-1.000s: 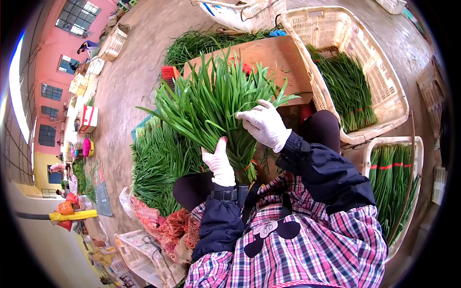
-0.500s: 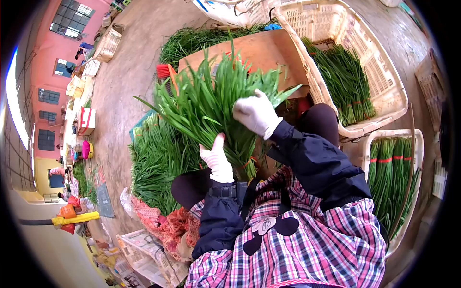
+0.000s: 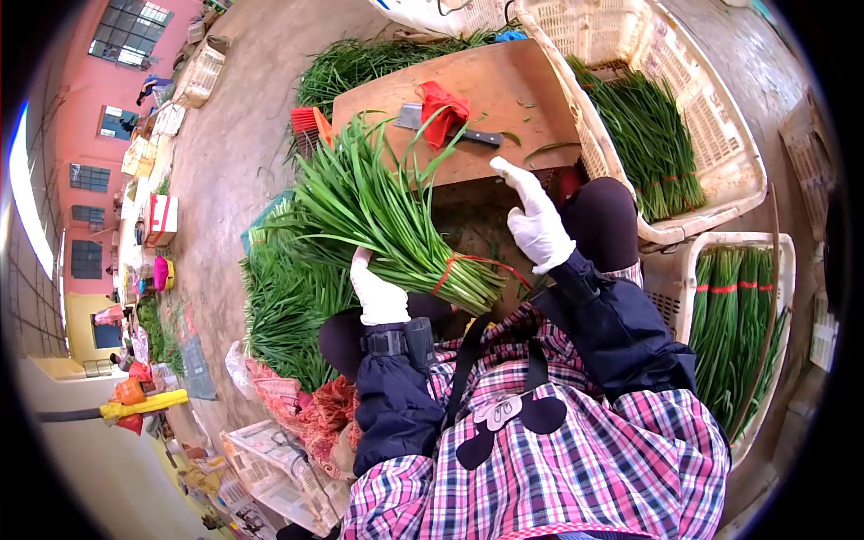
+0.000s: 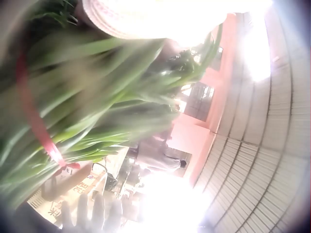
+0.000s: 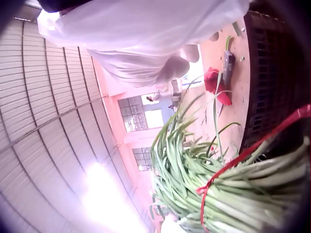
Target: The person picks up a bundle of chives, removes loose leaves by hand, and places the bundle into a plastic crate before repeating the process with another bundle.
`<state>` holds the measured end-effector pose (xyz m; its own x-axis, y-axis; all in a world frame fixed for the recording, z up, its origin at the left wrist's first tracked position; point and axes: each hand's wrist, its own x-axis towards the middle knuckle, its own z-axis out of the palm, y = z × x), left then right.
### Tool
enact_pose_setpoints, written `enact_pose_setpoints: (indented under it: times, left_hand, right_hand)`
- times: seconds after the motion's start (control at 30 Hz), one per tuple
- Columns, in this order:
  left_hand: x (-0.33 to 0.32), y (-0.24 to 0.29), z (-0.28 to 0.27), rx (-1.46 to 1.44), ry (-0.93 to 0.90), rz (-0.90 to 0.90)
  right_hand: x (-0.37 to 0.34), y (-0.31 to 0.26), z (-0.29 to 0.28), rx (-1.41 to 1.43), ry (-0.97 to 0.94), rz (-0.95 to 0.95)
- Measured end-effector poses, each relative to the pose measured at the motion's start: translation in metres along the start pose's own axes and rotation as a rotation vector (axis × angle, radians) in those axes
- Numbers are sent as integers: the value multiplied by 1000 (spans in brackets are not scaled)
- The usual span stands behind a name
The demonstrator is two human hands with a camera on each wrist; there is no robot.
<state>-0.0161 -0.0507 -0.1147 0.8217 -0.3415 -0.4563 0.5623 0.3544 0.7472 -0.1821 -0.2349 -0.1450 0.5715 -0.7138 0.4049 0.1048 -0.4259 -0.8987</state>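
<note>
My gloved left hand (image 3: 382, 292) holds a bundle of green chives (image 3: 387, 216) from its left side, most of the fingers hidden behind the leaves. The bundle lies tilted, leaf tips up and left, pale cut ends toward my lap. A red tie (image 3: 447, 270) circles it near the stems, with a loose tail. To the right, apart from the bundle, my right hand (image 3: 537, 220) is raised with its index finger extended. In the right wrist view the red tie (image 5: 209, 187) crosses the pale stems, below the white glove (image 5: 146, 39).
Ahead is a wooden board (image 3: 513, 85) bearing a knife (image 3: 477, 137) and a red cloth (image 3: 443, 112). Loose chives (image 3: 288, 306) are piled at the left. A large crate (image 3: 720, 171) and a smaller crate (image 3: 785, 261) at the right contain tied bundles. An orange brush (image 3: 309, 124) sits beside the board.
The bundle has tipped from upright to leaning left, uncovering the knife and red cloth. My right hand has moved away from the leaves to the right.
</note>
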Motion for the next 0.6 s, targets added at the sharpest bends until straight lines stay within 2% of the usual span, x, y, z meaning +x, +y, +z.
enact_pose_setpoints:
  times: [0.07, 0.1, 0.17, 0.2, 0.23, 0.33, 0.37, 0.4, 0.47, 0.53, 0.6]
  left_hand:
    - [-1, 2, 1, -18, 33, -7]
    - [-5, 3, 7, -16, 48, 9]
    - [1, -1, -3, -57, -34, 9]
    - [9, -6, -9, -89, -49, 2]
    - [8, -10, -7, 20, -43, 78]
    - [-23, -13, 22, 59, -54, 190]
    - [-29, -10, 26, 89, 107, 159]
    - [-27, -17, 24, 36, -55, 248]
    - [-27, -21, 16, 108, 20, 228]
    - [-28, -22, 17, 207, 56, 274]
    - [-33, -21, 23, 73, 38, 188]
  right_hand:
    - [-5, -10, 8, 175, -199, 129]
    - [-9, -11, 16, 212, -222, 122]
    - [-17, -12, 37, 266, -266, 149]
    - [-16, -20, 43, 169, -276, 94]
    - [-15, -24, 51, 169, -270, 102]
    - [-13, -30, 79, 202, -221, 139]
    - [-11, -29, 86, 172, -184, 121]
    - [-8, -28, 93, 144, -147, 101]
    - [-3, -23, 97, 267, -89, 192]
    - [2, -18, 100, 554, -48, 259]
    - [-1, -15, 96, 694, -16, 309]
